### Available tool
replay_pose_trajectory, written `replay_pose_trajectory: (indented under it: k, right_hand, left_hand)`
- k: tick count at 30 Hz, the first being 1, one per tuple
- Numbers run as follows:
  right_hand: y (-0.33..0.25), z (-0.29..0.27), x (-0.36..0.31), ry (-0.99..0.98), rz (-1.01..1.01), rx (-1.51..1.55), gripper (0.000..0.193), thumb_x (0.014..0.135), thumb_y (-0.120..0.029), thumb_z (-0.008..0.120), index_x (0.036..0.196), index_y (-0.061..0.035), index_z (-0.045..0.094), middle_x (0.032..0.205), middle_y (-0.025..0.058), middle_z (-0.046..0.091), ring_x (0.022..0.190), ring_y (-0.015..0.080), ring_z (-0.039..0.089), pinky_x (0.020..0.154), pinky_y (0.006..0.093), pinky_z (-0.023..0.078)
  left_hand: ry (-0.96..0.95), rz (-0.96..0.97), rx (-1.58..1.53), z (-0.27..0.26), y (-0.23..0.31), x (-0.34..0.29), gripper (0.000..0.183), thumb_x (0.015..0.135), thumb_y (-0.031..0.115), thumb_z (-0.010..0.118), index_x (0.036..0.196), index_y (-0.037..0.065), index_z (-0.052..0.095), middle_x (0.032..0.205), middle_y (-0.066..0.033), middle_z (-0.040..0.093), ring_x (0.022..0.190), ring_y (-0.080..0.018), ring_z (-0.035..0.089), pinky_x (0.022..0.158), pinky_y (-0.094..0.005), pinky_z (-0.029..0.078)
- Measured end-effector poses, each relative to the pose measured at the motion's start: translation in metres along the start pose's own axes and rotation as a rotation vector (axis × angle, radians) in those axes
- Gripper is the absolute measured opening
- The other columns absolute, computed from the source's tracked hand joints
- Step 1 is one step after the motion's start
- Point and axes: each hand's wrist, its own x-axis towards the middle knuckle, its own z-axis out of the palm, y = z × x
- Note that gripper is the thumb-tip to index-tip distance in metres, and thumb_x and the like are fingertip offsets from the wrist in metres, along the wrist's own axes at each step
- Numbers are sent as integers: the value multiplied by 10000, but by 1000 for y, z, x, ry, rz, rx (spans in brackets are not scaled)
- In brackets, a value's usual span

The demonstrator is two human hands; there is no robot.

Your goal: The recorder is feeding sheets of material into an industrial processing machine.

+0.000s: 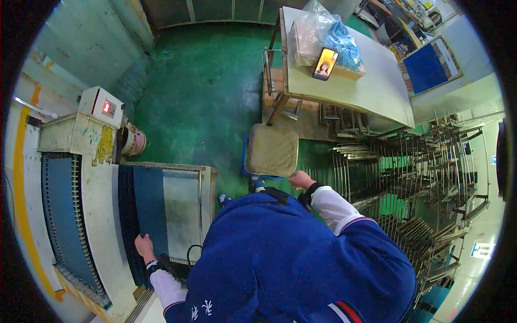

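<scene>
My left hand (144, 247) is over the conveyor machine at the lower left, beside its dark strip curtain (128, 215). Its fingers are curled together, and whatever they may hold is too small to make out. A blue belt (149, 199) runs out from under the curtain onto a pale bed (182, 202). On the other side, my right hand (301, 181) is closed in a loose fist with nothing visible in it. Just beyond it is the near right corner of a beige, dusty-looking square tray (272, 149), which sits on something blue.
A white control box (102, 107) with a red display tops the machine; a bucket (134, 141) stands behind it. Ahead right, a table (377, 91) bears a phone (325, 63) and plastic-covered boxes (312, 40). Metal racks (404, 177) crowd the right side.
</scene>
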Motion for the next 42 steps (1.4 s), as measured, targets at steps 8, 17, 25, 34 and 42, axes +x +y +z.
replay_pose_trajectory:
  k: [8,17,25,34,42]
  right_hand:
    - [-1,0,-3,49,-12,64,275,728,-257,563,622,-4,587,541,118,570,451,230,549,452,358,440]
    - [47,15,41,-29,-275,-306,185,737,-185,535,809,-37,619,753,86,616,562,223,606,527,306,486]
    - [11,1,9,-4,-78,-85,258,732,-216,549,814,20,613,677,131,624,540,235,608,524,340,494]
    - [23,2,19,-40,-235,-285,279,749,-195,588,912,32,608,723,140,635,576,230,632,536,331,517]
    - [20,-1,14,-45,-285,-273,281,745,-193,602,920,27,606,713,136,633,570,219,632,524,324,514]
  left_hand:
    - [-6,-3,-14,6,-8,4,303,752,196,616,968,-17,606,942,-210,601,900,-367,563,749,-420,445]
    - [19,18,10,-2,1,-2,298,758,183,605,975,-20,599,946,-221,597,897,-379,560,745,-430,443]
    - [9,-14,-24,-7,8,-5,281,754,179,611,961,-11,606,928,-215,604,880,-380,566,727,-434,446]
    - [-24,-22,-21,-2,1,0,286,754,182,609,973,-3,601,934,-211,603,881,-387,563,731,-433,445]
    - [-3,-14,15,2,-6,1,315,755,189,615,995,-13,586,956,-217,595,893,-387,558,738,-434,443]
